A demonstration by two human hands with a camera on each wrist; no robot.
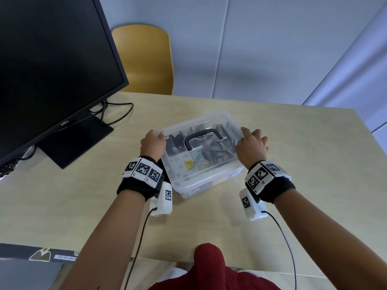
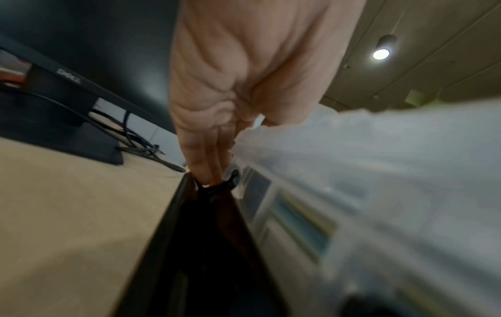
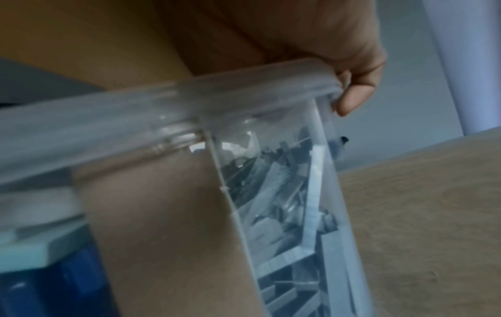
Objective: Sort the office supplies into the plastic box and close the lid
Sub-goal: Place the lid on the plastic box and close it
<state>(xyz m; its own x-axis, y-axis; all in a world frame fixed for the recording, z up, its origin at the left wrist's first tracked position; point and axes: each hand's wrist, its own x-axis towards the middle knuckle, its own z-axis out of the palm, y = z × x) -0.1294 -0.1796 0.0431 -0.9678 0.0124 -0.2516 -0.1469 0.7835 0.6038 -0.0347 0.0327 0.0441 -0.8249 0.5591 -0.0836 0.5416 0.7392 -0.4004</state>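
Note:
A clear plastic box (image 1: 199, 181) stands on the table with its clear lid (image 1: 211, 121) lying on top and a black handle (image 1: 202, 137) across the lid. Several supplies show through it: dark clips (image 1: 217, 147) on the right, coloured clips (image 1: 194, 161) in the middle. My left hand (image 1: 152, 143) grips the lid's left end, thumb on top; its fingers (image 2: 202, 154) reach down the side to a black latch (image 2: 206, 225). My right hand (image 1: 251, 147) grips the right end, one fingertip (image 3: 352, 100) curled under the lid's rim (image 3: 189, 96).
A black monitor (image 1: 52, 59) on its stand (image 1: 75, 139) fills the left, with cables (image 1: 119, 114) behind it. A yellow chair (image 1: 146, 59) stands past the table's (image 1: 303, 164) far edge. A dark flat object (image 1: 31, 256) lies at the near left.

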